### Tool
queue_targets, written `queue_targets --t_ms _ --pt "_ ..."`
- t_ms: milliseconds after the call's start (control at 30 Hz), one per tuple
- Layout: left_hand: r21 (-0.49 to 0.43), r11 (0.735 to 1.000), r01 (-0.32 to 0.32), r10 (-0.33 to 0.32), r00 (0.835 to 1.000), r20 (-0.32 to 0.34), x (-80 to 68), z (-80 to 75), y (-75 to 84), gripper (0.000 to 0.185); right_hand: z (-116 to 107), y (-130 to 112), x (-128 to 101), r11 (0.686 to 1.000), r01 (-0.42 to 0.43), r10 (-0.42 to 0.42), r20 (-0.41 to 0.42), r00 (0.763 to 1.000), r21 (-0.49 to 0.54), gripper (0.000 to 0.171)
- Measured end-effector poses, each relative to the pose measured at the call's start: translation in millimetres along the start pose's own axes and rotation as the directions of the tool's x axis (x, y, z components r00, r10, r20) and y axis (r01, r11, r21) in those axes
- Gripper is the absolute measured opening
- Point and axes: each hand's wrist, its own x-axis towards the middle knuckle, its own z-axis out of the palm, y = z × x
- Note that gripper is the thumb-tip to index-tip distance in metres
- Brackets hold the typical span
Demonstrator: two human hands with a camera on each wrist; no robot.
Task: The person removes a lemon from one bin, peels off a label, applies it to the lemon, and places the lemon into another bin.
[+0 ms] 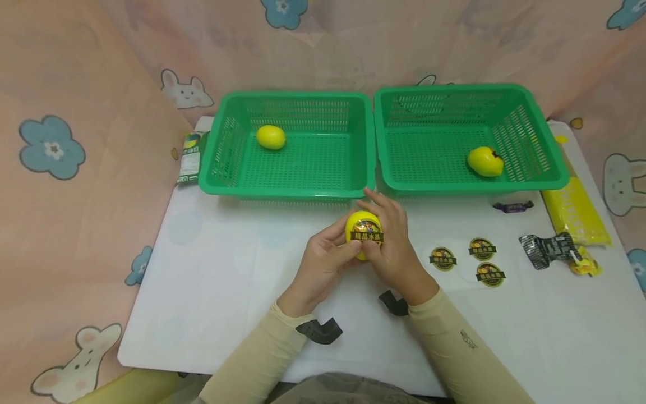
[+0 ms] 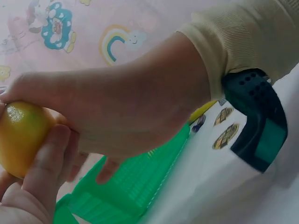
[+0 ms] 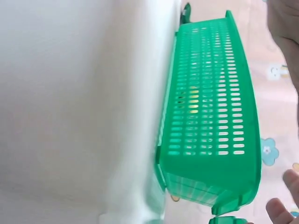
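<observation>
Head view: a white surface (image 1: pixel 227 280) sits before a pink cartoon-print backdrop, with two green baskets side by side at its far edge. You hold a yellow fruit (image 1: pixel 363 233) just in front of the baskets. Your left hand (image 1: pixel 323 264) cups it from the left with curled fingers, and your right hand (image 1: pixel 396 247) curls round its right side, thumb on a dark sticker (image 1: pixel 367 233) on its front. The step looks like pressing the label down; next calls for smoothing its edges. The left basket (image 1: pixel 287 185) holds one yellow fruit, unlabelled as far as I can tell; the right basket (image 1: pixel 474 185) holds another. Three spare stickers (image 1: pixel 479 259) lie to the right.

Left wrist view: your left-hand fingers wrap the fruit.

Right wrist view: only the basket wall and some fingertips show.
</observation>
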Motion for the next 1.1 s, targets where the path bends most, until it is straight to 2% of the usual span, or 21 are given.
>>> queue_targets --t_ms 167,300,367,433,467,500,600,667,700,733,833,933,1033,1100 --pt "0.022 1.000 0.004 -0.003 0.999 -0.039 0.2 2.1 1.4 0.063 -4 2 -3 0.998 -0.031 0.034 0.061 0.998 -0.062 0.098" --pt "-0.027 0.999 -0.018 0.016 0.996 -0.082 0.1 3.4 5.8 0.059 -17 5 -5 0.993 -0.061 0.072 0.112 0.991 -0.098 0.098" --pt "-0.053 0.997 -0.049 0.043 0.994 -0.101 1.4 2.6 8.9 0.059 -30 10 -5 0.990 -0.081 0.089 0.071 0.993 -0.116 0.086" --pt "-0.062 0.995 -0.074 0.067 0.991 -0.114 3.6 0.6 11.6 0.058 -48 17 -5 0.982 -0.120 0.115 -0.037 0.993 -0.146 0.072" --pt "-0.059 0.995 -0.080 0.072 0.990 -0.124 4.6 -0.4 12.6 0.058 -58 22 -4 0.975 -0.154 0.137 -0.108 0.985 -0.163 0.064" --pt "-0.055 0.995 -0.082 0.075 0.988 -0.132 5.6 -1.3 13.5 0.059 -67 27 -4 0.963 -0.204 0.171 -0.186 0.967 -0.178 0.057" --pt "-0.046 0.996 -0.073 0.066 0.988 -0.140 8.5 -3.3 13.6 0.062 -92 45 -3 0.912 -0.366 0.277 -0.380 0.882 -0.185 0.040" --pt "-0.051 0.997 -0.063 0.056 0.989 -0.134 11.1 -2.3 12.7 0.064 -101 57 -4 0.877 -0.445 0.333 -0.439 0.835 -0.181 0.033" --pt "-0.052 0.997 -0.059 0.052 0.991 -0.125 13.2 -1.0 12.5 0.065 -103 63 -5 0.864 -0.470 0.352 -0.451 0.820 -0.180 0.031" --pt "-0.052 0.997 -0.055 0.049 0.992 -0.112 15.8 1.0 12.5 0.065 -105 68 -5 0.857 -0.477 0.355 -0.451 0.819 -0.192 0.029" --pt "-0.031 0.998 -0.061 0.059 0.997 -0.054 28.0 11.1 17.1 0.063 -108 78 -7 0.856 -0.467 0.343 -0.433 0.833 -0.221 0.026" --pt "0.009 0.998 -0.063 0.063 0.998 0.001 48.7 24.2 27.1 0.060 -111 82 -7 0.858 -0.463 0.346 -0.416 0.841 -0.221 0.026" --pt "0.071 0.996 -0.046 0.046 0.999 0.010 78.5 39.5 36.7 0.056 -113 82 -5 0.846 -0.495 0.395 -0.390 0.832 -0.198 0.028" --pt "0.152 0.987 -0.052 0.052 0.999 0.001 102.6 50.6 39.3 0.052 -113 81 -4 0.834 -0.517 0.426 -0.371 0.825 -0.193 0.030"
